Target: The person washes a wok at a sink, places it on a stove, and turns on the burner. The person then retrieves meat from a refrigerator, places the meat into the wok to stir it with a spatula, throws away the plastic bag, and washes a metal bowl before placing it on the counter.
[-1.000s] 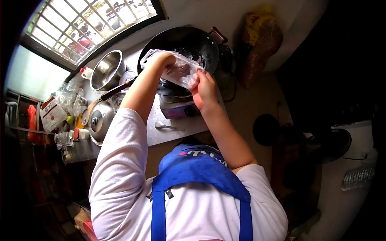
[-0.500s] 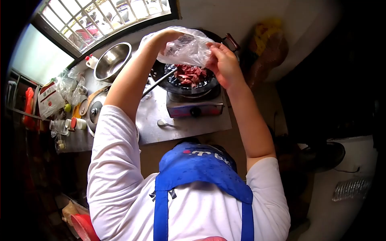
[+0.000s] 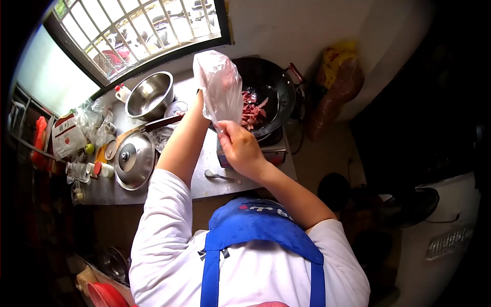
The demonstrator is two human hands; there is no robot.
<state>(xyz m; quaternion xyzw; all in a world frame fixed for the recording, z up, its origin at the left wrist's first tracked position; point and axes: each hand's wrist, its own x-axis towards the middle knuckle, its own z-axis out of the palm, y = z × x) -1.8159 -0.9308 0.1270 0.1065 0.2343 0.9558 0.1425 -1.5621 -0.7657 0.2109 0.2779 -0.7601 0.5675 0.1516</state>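
Note:
A thin clear plastic bag (image 3: 225, 102) covers my left hand (image 3: 217, 77), whose fingers are hidden inside it. My right hand (image 3: 239, 146) pinches the open edge of that bag close to my left wrist. Just beyond the bag, strips of dark red meat (image 3: 251, 113) lie in a black wok (image 3: 285, 100), partly covered from view by the bag. Under the wok stands a portable gas stove (image 3: 274, 155).
On the metal table (image 3: 202, 187) are a white spoon (image 3: 221, 177), a lid with a black knob (image 3: 134, 166) and a steel basin (image 3: 149, 97). Small jars (image 3: 105, 170) and bags (image 3: 69, 135) crowd the left end. A barred window (image 3: 148, 30) is behind.
Both hands have shifted, the right one down and left toward my left wrist. The bag, earlier stretched between my hands above the wok, now hangs over my left hand.

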